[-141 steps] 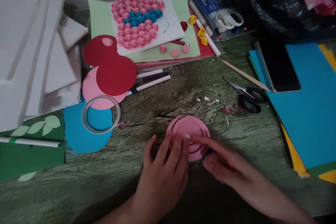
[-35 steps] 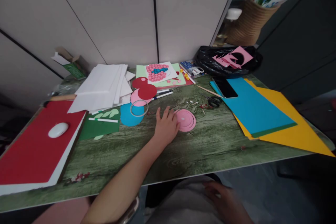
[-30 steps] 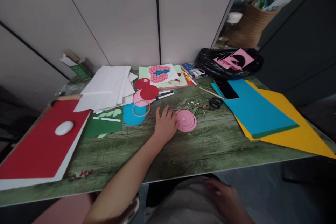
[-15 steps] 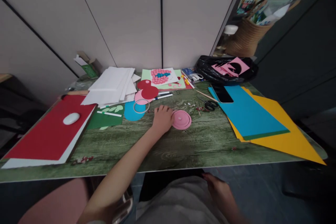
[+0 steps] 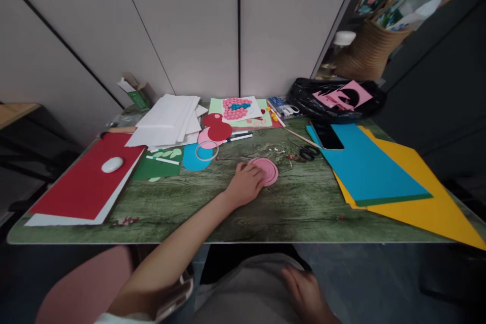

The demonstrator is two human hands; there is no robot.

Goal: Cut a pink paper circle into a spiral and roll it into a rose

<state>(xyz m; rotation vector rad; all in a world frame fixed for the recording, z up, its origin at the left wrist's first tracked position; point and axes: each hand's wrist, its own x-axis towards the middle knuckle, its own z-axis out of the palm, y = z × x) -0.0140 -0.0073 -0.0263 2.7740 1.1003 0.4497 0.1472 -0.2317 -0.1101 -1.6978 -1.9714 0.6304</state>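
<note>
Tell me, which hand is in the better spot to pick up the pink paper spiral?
Left, most likely. The left hand lies on the table with its fingers on the pink paper spiral. The right hand is down by the lap, below the table edge, apart from it.

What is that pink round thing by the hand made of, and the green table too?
The pink disc under the left hand looks like thin matte craft paper or foam sheet: flat, dull, with curved cuts through it. The table shows green wood grain, likely a printed surface; real wood cannot be ruled out.
</note>
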